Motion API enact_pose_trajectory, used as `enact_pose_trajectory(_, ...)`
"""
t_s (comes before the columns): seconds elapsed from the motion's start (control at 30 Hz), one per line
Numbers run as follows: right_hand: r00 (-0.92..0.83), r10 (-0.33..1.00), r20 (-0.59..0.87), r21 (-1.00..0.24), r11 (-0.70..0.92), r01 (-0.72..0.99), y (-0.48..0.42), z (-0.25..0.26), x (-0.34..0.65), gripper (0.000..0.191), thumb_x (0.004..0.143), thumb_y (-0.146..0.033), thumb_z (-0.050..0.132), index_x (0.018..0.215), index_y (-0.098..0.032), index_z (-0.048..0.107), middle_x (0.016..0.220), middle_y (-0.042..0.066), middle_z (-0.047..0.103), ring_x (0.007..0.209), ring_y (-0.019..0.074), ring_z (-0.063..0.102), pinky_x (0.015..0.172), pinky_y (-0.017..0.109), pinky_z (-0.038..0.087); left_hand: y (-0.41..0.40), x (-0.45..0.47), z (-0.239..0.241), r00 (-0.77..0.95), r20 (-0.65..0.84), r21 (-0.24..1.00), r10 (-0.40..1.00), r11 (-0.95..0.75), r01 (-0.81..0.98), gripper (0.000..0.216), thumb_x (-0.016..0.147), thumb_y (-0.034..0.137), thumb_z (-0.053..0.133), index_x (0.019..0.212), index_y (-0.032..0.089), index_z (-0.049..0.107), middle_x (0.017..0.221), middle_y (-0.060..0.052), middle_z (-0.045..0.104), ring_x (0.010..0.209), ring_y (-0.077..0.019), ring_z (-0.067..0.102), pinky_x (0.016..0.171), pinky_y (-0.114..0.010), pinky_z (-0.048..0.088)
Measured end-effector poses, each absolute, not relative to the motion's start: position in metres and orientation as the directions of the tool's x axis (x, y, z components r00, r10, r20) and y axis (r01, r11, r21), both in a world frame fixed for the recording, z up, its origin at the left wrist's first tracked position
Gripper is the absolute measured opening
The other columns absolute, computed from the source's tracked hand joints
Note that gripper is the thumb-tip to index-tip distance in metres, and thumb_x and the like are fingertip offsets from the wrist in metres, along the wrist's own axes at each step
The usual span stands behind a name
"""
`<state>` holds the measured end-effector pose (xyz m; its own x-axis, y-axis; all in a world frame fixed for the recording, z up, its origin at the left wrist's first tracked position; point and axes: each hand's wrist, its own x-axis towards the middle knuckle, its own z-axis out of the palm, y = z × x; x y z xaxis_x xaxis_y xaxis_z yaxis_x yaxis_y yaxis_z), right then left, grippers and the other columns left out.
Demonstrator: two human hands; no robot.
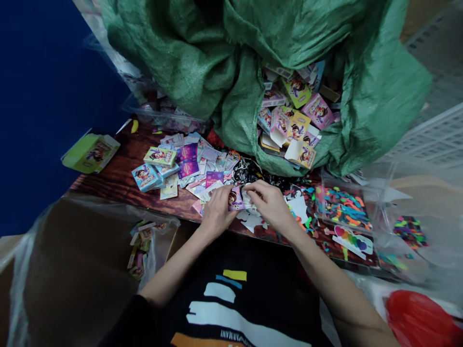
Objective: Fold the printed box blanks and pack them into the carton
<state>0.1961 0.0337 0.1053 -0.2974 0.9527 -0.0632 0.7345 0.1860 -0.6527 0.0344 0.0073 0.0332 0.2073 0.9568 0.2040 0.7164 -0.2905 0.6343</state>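
My left hand (217, 213) pinches the edge of a small purple printed card (235, 199) at the front of a wooden tabletop (119, 178). My right hand (269, 205) closes on the card's other side, over a crumpled white piece (249, 198). Loose printed cards and small cartoon-printed boxes (188, 166) lie in a heap behind my hands. A black tangle of cords (248, 171) sits just beyond them. White cut-out shapes (298, 205) lie to the right of my right hand.
A green woven sack (202, 58) spills more printed boxes (294, 113) at the back. A clear tray of colourful pieces (342, 207) stands to the right. A lime-green box (90, 153) lies at the left, and a lined cardboard carton (83, 260) stands below the table edge.
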Motion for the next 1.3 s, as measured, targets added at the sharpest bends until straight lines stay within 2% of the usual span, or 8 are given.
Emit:
enact_pose_trajectory(0.33,-0.171,0.985,0.031,-0.824,0.122,0.553,0.025,0.090,0.188,0.012,0.093,-0.022,0.047,0.096,-0.021,0.058,0.083,0.002,0.068,0.077,0.0175,0.065,0.073,0.028,0.047,0.011,0.037,0.032,0.201,0.278,0.619,0.939,-0.335,0.710,0.060,0.077,0.013,0.067,0.131,0.019,0.041,0.127,-0.013,0.059,0.120,-0.0295,0.056,0.097,-0.044,0.050)
enact_pose_trajectory(0.53,-0.177,0.934,0.311,-0.427,0.304,0.852,0.017,0.090,0.196,0.024,0.097,-0.024,0.045,0.097,-0.019,0.069,0.090,0.010,0.062,0.091,0.0250,0.054,0.079,0.036,0.043,0.015,0.037,0.030,0.139,0.305,0.637,0.942,-0.310,0.706,0.063,0.077,0.016,0.069,0.133,0.020,0.040,0.127,-0.013,0.059,0.119,-0.0301,0.056,0.097,-0.043,0.050)
enact_pose_trajectory(0.6,-0.227,0.929,0.292,-0.325,0.319,0.890,0.015,0.091,0.200,0.026,0.098,-0.021,0.043,0.103,-0.018,0.069,0.089,0.010,0.061,0.090,0.0247,0.052,0.077,0.035,0.041,0.017,0.037,0.029,0.133,0.293,0.639,0.947,-0.298,0.709,0.064,0.077,0.018,0.070,0.133,0.021,0.040,0.126,-0.012,0.059,0.118,-0.0303,0.057,0.096,-0.044,0.050)
enact_pose_trajectory(0.8,-0.422,0.904,0.063,-0.121,0.427,0.896,0.018,0.103,0.214,0.029,0.096,-0.014,0.045,0.080,-0.018,0.068,0.082,0.009,0.061,0.083,0.0221,0.051,0.065,0.032,0.033,0.017,0.039,0.029,0.192,0.282,0.619,0.940,-0.331,0.712,0.063,0.078,0.014,0.068,0.134,0.020,0.040,0.130,-0.014,0.058,0.122,-0.0306,0.054,0.100,-0.045,0.048)
enact_pose_trajectory(0.97,-0.337,0.940,0.043,-0.230,0.338,0.913,0.030,0.103,0.202,0.025,0.097,-0.018,0.045,0.089,-0.017,0.069,0.090,0.009,0.067,0.080,0.0196,0.059,0.066,0.030,0.036,0.013,0.048,0.032,0.248,0.278,0.624,0.928,-0.371,0.688,0.062,0.078,0.012,0.065,0.134,0.020,0.041,0.130,-0.013,0.057,0.123,-0.0298,0.054,0.101,-0.046,0.048)
enact_pose_trajectory(1.1,-0.269,0.960,0.080,-0.507,0.271,0.818,0.033,0.098,0.194,0.024,0.096,-0.017,0.046,0.103,-0.019,0.069,0.096,0.006,0.073,0.083,0.0186,0.065,0.072,0.028,0.043,0.015,0.046,0.029,0.159,0.281,0.664,0.946,-0.312,0.679,0.060,0.078,0.016,0.068,0.132,0.021,0.042,0.124,-0.012,0.060,0.118,-0.0294,0.058,0.098,-0.045,0.049)
enact_pose_trajectory(1.2,-0.148,0.967,0.207,-0.685,0.251,0.684,0.026,0.101,0.197,0.024,0.098,-0.025,0.045,0.104,-0.022,0.067,0.096,0.006,0.073,0.087,0.0200,0.066,0.077,0.031,0.048,0.018,0.040,0.027,0.085,0.266,0.706,0.960,-0.254,0.661,0.062,0.077,0.023,0.074,0.131,0.021,0.043,0.123,-0.012,0.061,0.116,-0.0300,0.059,0.095,-0.045,0.050)
enact_pose_trajectory(1.3,-0.074,0.940,0.334,-0.698,0.300,0.650,0.018,0.098,0.198,0.023,0.097,-0.029,0.046,0.092,-0.022,0.068,0.104,0.010,0.072,0.100,0.0244,0.063,0.087,0.039,0.049,0.020,0.038,0.029,0.023,0.231,0.762,0.973,-0.196,0.617,0.065,0.074,0.026,0.079,0.129,0.021,0.044,0.121,-0.011,0.062,0.112,-0.0295,0.061,0.092,-0.044,0.051)
